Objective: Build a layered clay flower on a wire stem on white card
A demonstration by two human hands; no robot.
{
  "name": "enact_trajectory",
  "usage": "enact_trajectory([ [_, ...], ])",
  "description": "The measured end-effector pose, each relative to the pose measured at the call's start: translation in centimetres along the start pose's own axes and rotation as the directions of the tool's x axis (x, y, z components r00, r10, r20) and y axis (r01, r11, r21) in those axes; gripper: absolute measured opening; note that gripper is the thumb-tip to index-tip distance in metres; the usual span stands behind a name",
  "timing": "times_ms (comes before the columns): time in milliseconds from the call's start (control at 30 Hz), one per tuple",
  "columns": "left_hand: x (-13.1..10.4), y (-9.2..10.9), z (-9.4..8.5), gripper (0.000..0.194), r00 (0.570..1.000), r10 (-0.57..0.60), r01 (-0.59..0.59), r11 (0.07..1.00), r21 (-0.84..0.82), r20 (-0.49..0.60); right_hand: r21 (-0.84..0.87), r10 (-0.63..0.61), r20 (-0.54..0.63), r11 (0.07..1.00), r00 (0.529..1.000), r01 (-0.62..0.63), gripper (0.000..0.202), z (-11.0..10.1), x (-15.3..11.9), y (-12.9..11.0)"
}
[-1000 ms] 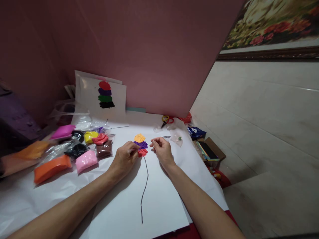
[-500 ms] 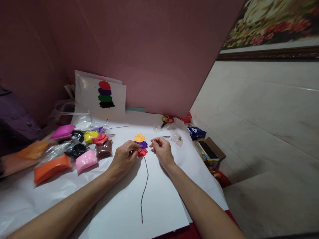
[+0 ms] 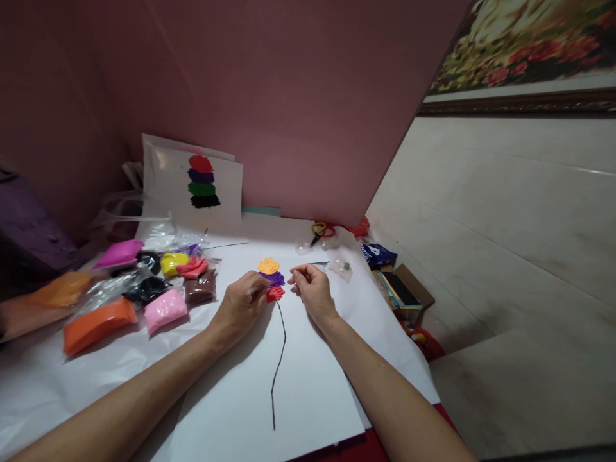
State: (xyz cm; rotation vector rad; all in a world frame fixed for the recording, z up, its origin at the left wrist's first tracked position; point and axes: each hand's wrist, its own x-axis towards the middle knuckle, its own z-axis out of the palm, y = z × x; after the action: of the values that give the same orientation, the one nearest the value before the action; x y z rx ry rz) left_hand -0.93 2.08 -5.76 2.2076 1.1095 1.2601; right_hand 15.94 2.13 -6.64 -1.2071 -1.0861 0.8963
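On a white sheet of paper (image 3: 308,378) lie stacked clay patches with ridged surfaces: yellow-orange (image 3: 268,265) on top, purple (image 3: 274,279) in the middle, red (image 3: 275,294) at the bottom. A wavy black line (image 3: 279,366) runs down the sheet from below the red patch. My left hand (image 3: 244,298) is closed in a pinch at the left edge of the purple and red patches; a thin clear piece seems to show at its fingers. Just right of the patches, my right hand (image 3: 310,289) has thumb and fingertips pinched together. What sits between them is too small to name.
Bagged clay in pink (image 3: 166,311), orange (image 3: 99,327), brown (image 3: 200,287) and other colours crowds the left side. Scissors (image 3: 321,232) lie at the back. A sheet with coloured patches (image 3: 202,181) leans on the wall. An open cardboard box (image 3: 409,289) stands at right.
The left fingers have shifted very slightly, and the clear piece at them shows less. The right hand stays nearly still. The whole view has drifted a little.
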Motion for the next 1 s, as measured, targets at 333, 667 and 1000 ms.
enact_trajectory([
  [333, -0.21, 0.15, 0.00, 0.016, 0.999, 0.020, -0.021, 0.999, 0.049, 0.027, 0.007, 0.018, 0.012, 1.000, 1.000, -0.018, 0.011, 0.09, 0.06, 0.00],
  [667, -0.02, 0.68, -0.39, 0.015, 0.998, 0.000, 0.002, 0.999, 0.032, -0.056, -0.007, 0.020, 0.003, 1.000, 1.000, -0.020, 0.013, 0.07, -0.04, -0.12],
  [1000, 0.00, 0.45, -0.13, 0.017, 1.000, 0.015, -0.015, 1.000, 0.003, -0.007, -0.007, 0.022, 0.001, 1.000, 1.000, -0.022, 0.015, 0.06, -0.03, -0.20],
])
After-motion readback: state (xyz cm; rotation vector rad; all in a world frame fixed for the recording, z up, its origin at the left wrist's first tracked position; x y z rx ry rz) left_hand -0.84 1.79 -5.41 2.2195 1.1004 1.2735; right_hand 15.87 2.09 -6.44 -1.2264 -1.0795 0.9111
